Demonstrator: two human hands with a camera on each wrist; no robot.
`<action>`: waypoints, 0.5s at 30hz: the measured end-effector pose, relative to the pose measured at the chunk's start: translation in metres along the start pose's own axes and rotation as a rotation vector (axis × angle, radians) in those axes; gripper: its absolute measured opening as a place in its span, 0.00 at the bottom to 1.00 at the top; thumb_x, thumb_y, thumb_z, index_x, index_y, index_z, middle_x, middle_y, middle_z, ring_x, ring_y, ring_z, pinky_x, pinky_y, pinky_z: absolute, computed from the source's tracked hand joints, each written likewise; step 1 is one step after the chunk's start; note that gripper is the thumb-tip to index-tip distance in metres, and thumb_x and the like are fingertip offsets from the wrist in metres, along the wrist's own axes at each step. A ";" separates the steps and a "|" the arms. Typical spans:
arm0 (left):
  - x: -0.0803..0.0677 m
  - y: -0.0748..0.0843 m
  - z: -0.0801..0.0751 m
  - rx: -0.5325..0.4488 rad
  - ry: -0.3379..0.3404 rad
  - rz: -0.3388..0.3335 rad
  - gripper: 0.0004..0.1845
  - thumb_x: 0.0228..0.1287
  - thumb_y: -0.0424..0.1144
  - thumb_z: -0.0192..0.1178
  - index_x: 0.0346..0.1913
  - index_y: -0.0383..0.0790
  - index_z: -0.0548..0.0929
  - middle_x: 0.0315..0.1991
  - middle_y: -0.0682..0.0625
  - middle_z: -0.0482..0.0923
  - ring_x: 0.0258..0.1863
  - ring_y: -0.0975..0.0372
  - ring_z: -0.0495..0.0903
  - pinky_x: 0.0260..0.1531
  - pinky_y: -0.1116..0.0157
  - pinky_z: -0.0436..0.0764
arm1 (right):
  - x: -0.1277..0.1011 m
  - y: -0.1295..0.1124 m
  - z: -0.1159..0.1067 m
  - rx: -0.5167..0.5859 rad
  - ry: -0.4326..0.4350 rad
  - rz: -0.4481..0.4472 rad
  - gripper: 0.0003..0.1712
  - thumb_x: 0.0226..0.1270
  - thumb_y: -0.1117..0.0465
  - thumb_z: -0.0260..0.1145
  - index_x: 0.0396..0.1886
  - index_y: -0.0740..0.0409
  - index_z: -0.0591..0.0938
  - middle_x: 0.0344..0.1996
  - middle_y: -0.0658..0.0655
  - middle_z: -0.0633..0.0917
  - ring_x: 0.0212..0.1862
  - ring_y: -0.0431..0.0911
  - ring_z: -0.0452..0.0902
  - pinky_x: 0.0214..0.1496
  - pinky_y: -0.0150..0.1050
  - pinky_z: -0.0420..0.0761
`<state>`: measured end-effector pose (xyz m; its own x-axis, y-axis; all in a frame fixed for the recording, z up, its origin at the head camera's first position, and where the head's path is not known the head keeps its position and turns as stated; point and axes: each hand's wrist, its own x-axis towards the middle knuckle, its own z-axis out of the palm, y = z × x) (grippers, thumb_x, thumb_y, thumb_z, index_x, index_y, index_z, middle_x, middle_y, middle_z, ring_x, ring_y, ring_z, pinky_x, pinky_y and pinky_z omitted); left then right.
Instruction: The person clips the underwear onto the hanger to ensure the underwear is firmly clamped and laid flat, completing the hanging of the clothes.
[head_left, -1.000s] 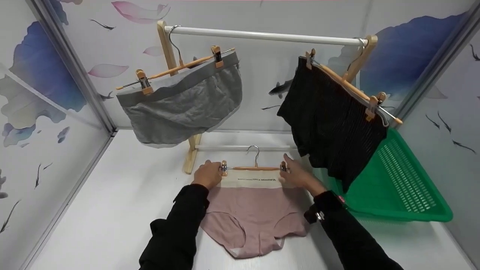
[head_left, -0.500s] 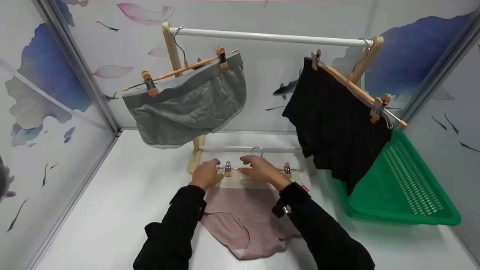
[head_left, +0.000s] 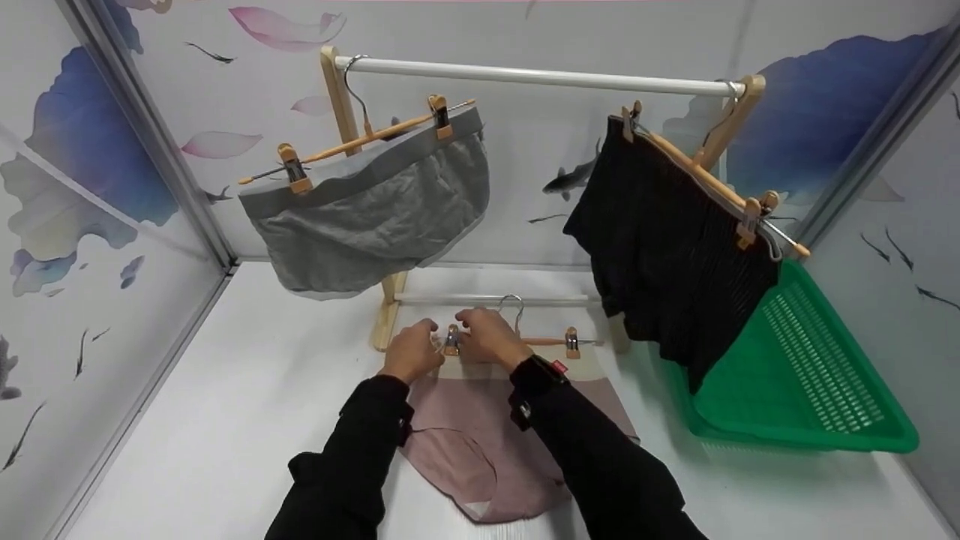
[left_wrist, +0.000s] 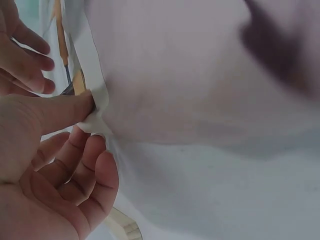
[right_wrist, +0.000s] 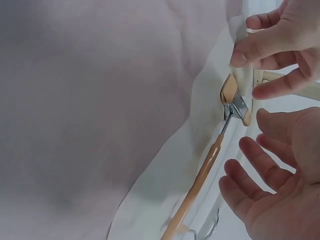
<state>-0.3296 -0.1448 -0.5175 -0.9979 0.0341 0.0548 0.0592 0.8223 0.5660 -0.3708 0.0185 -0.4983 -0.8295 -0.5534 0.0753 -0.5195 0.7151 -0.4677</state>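
Observation:
A pair of pink briefs (head_left: 461, 457) with a cream waistband (right_wrist: 210, 85) lies flat on the white table. Along the waistband runs a wooden clip hanger (head_left: 546, 342), its metal hook pointing away. My left hand (head_left: 411, 354) pinches the waistband's left corner between thumb and fingers, as the left wrist view shows. Beside it, the hanger's left clip (right_wrist: 229, 91) sits at the waistband edge. My right hand (right_wrist: 282, 175) is held close to that clip with fingers loosely bent and nothing between them. The right clip (head_left: 572, 343) is at the waistband's other end.
Behind stands a rack with a white rail (head_left: 540, 76). Grey underwear (head_left: 375, 214) hangs from it at left, and black ribbed shorts (head_left: 667, 247) hang at right. A green basket (head_left: 802, 435) stands on the right of the table (head_left: 187, 420).
My right hand has left the hanger's right clip and moved left across to the left clip. The left hand has shifted only slightly, from the left clip to the waistband corner.

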 end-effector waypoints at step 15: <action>0.005 0.010 -0.001 -0.262 -0.038 -0.110 0.23 0.49 0.25 0.69 0.52 0.27 0.81 0.40 0.39 0.82 0.40 0.49 0.80 0.44 0.52 0.80 | 0.003 0.003 0.017 -0.061 0.015 -0.021 0.16 0.71 0.66 0.65 0.54 0.69 0.82 0.45 0.65 0.85 0.52 0.60 0.79 0.60 0.55 0.71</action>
<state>-0.3342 -0.1366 -0.5110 -0.9987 -0.0222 -0.0465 -0.0498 0.6477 0.7603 -0.3716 0.0114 -0.5140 -0.8212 -0.5622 0.0978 -0.5478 0.7284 -0.4115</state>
